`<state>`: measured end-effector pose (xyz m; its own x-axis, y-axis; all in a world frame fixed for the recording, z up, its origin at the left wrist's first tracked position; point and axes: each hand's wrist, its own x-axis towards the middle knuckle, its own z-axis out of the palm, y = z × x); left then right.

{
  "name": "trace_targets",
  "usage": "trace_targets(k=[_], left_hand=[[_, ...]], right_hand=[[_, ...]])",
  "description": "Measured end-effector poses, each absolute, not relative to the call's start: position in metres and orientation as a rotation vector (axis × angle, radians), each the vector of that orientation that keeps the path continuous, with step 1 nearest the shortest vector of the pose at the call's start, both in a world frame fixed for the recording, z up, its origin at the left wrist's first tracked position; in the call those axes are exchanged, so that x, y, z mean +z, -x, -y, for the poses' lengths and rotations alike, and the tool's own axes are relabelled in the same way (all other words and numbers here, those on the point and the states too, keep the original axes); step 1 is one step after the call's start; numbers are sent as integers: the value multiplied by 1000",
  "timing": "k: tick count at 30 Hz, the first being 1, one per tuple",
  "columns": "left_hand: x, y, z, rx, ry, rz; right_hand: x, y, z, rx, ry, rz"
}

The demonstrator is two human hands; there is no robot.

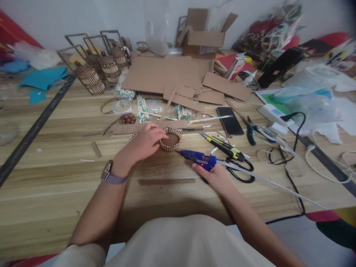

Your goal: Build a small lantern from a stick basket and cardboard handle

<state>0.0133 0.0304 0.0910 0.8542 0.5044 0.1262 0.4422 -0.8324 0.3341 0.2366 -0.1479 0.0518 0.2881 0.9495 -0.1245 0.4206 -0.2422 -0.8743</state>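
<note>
My right hand [215, 178] is wrapped round the grip of a blue hot glue gun [198, 158], whose red light is lit. A long glue stick [267, 184] juts from its back end. The nozzle points left, close to the lower right rim of a small round cardboard base [170, 140] edged with short wooden pieces. My left hand [144, 142] closes on that base's left rim with curled fingers. Another edged round piece [132, 136] shows partly behind this hand. Below them a brown cardboard strip [167, 181] lies on the wooden table [50, 193].
A yellow-black utility knife [224, 146], black-handled scissors [241, 171], a phone [230, 121] and pliers [251, 131] lie at right. Cardboard sheets [158, 74], brown beads [128, 119] and tape [122, 106] lie beyond. Several lantern-like models [90, 79] stand back left. A black cable [292, 181] trails at right.
</note>
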Motion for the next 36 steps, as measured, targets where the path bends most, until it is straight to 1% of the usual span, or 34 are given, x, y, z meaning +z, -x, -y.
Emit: trace_targets(k=[5,12,17,20,25,31,36], left_hand=[[91,-10,-32,269,-2801,-811],[83,-20,-26,354,-2901,-866],[93,-27,-19,408,-2810,-788],[99,-25,-20,454,-2761,-833],[91,-23,-19,270,-2911,-749],[87,-37,-8,360,-2913,-731],[88,-33,-9,266,-2898,-722]], right_hand=[[56,-236,149,921,1804,1220],[58,-234,149,919,1808,1206],[62,-237,159,1042,1858,1054],[63,-242,166,1047,1900,1012],[63,-242,170,1023,1913,996],[65,-241,167,1008,1896,1029],[69,-241,170,992,1881,970]])
